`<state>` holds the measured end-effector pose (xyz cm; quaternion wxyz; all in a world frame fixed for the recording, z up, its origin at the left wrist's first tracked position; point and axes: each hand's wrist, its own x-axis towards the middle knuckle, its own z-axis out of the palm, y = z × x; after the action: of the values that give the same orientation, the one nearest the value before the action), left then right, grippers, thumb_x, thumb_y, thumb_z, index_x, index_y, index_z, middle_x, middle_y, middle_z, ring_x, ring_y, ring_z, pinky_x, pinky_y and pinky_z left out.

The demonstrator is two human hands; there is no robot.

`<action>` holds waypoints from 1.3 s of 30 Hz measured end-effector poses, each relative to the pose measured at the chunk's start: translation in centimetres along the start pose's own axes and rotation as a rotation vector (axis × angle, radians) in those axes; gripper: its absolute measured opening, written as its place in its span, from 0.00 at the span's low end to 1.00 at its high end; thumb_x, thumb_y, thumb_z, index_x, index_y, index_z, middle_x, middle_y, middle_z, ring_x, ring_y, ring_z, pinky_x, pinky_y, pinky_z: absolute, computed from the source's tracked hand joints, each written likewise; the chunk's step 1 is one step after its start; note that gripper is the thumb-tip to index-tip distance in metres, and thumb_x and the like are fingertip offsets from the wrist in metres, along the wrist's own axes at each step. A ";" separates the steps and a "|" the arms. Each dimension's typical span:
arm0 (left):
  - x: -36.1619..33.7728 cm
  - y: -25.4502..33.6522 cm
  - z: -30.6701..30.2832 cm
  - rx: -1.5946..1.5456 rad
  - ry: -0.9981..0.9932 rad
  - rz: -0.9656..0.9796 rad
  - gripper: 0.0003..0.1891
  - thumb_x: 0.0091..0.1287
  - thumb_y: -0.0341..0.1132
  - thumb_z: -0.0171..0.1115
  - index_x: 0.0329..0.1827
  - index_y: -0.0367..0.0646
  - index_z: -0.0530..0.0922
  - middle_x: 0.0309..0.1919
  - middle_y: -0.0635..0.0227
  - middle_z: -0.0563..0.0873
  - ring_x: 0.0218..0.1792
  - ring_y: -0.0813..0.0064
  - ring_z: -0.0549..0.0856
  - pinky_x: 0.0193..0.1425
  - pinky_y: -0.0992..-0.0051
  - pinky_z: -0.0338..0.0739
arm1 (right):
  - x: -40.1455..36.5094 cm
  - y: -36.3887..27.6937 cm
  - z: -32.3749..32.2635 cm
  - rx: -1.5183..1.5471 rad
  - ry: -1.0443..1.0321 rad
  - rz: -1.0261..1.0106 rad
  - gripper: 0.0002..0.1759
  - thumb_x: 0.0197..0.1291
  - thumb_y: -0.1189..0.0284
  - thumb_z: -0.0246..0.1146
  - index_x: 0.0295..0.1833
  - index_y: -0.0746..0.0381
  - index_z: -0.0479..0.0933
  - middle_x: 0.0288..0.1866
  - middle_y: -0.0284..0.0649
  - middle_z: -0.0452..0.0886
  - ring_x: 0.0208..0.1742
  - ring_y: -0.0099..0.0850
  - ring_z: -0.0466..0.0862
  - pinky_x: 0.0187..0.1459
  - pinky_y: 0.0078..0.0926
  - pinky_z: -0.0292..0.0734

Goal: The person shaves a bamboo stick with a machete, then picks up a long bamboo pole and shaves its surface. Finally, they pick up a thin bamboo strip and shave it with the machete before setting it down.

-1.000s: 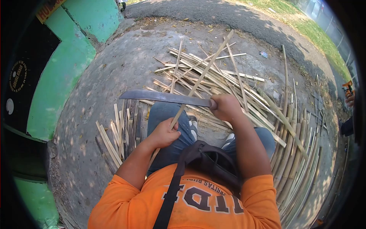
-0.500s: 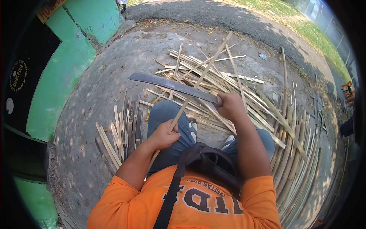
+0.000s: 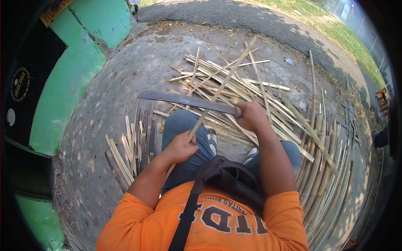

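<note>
Outdoors, bare concrete ground [image 3: 121, 71] beside a green wall [image 3: 71, 75]. Left hand [image 3: 181, 147] is clenched round the near end of a long bamboo strip [image 3: 228, 75], which slants up & away over the knee [image 3: 180, 125], prob. to brace it. Right hand [image 3: 250, 116] is wrapped tight on the handle of a machete [image 3: 184, 100], blade lying crosswise to the strip just ahead of the left hand, so the edge meets it w/ fingers kept behind. Short slats [image 3: 130, 146] lie left of the legs, a loose strip pile [image 3: 268, 100] ahead, poles [image 3: 326, 167] to the right, all crowding the feet. Another person's hand [image 3: 383, 109] shows at the far right edge.
</note>
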<state>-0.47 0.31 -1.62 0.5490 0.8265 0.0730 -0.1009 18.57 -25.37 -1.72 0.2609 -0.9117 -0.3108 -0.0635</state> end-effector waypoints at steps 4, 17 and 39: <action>-0.1 0.3 -0.1 -0.002 -0.008 -0.015 0.11 0.64 0.31 0.69 0.41 0.41 0.74 0.30 0.70 0.77 0.32 0.78 0.75 0.38 0.72 0.73 | 0.3 1.3 -1.1 0.057 -0.041 0.131 0.10 0.59 0.62 0.66 0.37 0.58 0.84 0.32 0.53 0.85 0.38 0.57 0.85 0.42 0.54 0.80; -0.3 1.2 0.0 0.070 0.002 -0.008 0.12 0.64 0.29 0.70 0.40 0.42 0.72 0.30 0.73 0.75 0.33 0.81 0.74 0.38 0.74 0.72 | -0.2 -1.5 -1.5 -0.006 -0.138 -0.144 0.05 0.52 0.66 0.67 0.31 0.56 0.82 0.28 0.48 0.84 0.34 0.53 0.85 0.39 0.50 0.80; 0.0 0.5 -0.1 0.023 0.009 -0.003 0.12 0.63 0.33 0.69 0.40 0.41 0.74 0.29 0.68 0.78 0.32 0.75 0.76 0.39 0.69 0.74 | -0.3 -1.2 -0.7 0.056 -0.075 0.043 0.08 0.60 0.68 0.62 0.33 0.61 0.81 0.31 0.52 0.84 0.36 0.57 0.83 0.40 0.54 0.78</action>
<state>-0.38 0.16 -1.13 0.5391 0.8330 0.0756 -0.0989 17.66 -25.08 -0.64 0.2760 -0.9123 -0.3023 -0.0150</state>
